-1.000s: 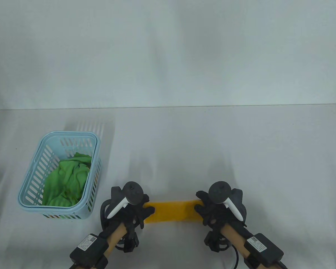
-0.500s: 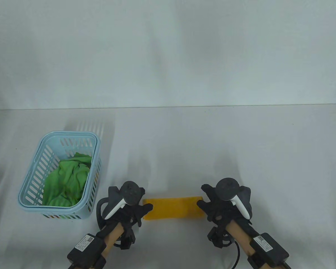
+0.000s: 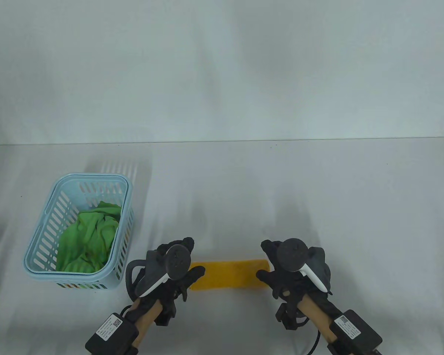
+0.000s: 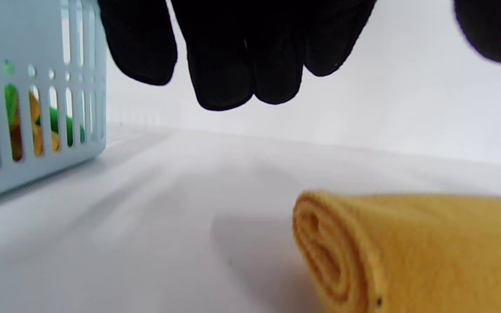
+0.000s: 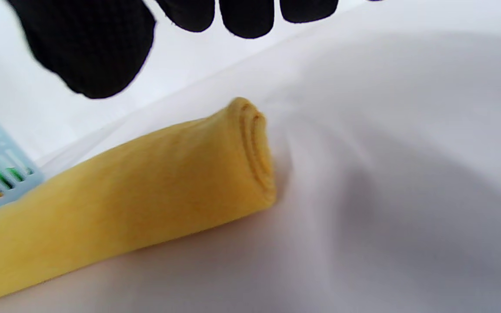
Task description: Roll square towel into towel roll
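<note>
At far left you see a pale blue slotted plastic basket [image 3: 33, 259] holding a crumpled green cloth [image 3: 88, 236]. Your left hand [image 3: 174, 271] hovers at the left end of the yellow fleece towel roll [image 3: 227, 275], fingers [image 4: 224, 65] relaxed and lifted clear of it, gripping nothing. The roll lies crosswise on the white cloth-covered counter [image 3: 318, 185] between your hands, its spiral layers visible at each end. Your right hand [image 3: 286, 271] likewise hangs loose above the right end, fingers apart. Judged soft, light and springy, the roll may loosen; take hold around its body near both ends, not by the outer flap.
</note>
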Demonstrator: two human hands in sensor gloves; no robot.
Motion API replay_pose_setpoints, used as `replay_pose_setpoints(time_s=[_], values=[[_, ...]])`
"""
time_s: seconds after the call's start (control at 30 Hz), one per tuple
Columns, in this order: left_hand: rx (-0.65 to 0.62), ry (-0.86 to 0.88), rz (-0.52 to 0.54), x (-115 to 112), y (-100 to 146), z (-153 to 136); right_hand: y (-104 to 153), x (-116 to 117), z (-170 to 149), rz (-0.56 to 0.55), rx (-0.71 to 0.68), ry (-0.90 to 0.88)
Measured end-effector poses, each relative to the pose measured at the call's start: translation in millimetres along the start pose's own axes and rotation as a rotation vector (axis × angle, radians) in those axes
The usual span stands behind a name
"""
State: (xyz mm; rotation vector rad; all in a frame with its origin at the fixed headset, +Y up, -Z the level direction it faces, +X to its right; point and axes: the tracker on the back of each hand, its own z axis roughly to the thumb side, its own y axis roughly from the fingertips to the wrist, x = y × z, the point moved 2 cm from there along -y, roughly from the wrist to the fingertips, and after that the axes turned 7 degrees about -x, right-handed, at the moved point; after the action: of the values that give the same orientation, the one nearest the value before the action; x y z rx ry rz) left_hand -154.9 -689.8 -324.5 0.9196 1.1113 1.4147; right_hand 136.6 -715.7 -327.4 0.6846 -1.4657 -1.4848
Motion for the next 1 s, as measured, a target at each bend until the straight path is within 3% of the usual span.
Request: replay_pose_setpoints(time_s=[0.2,0.4,0.77,1.0], values=[[-0.014,0.012,0.110,24.5,8.5,1.8,0.6,13.9,41.2,0.053,-0.147,0.137],[-0.018,0.039,0.132,31.0,14.2,-1.7,-20.1,48.3,75.4,0.174,-0.188,0.306],[-0.029,0.049,0.118,29.9,13.5,-1.1,-46.0,80.7,77.9,0.307,-0.081,0.473],[-0.028,0.051,0.106,29.0,12.8,-1.0,-57.4,85.5,84.2,0.296,-0.082,0.483]])
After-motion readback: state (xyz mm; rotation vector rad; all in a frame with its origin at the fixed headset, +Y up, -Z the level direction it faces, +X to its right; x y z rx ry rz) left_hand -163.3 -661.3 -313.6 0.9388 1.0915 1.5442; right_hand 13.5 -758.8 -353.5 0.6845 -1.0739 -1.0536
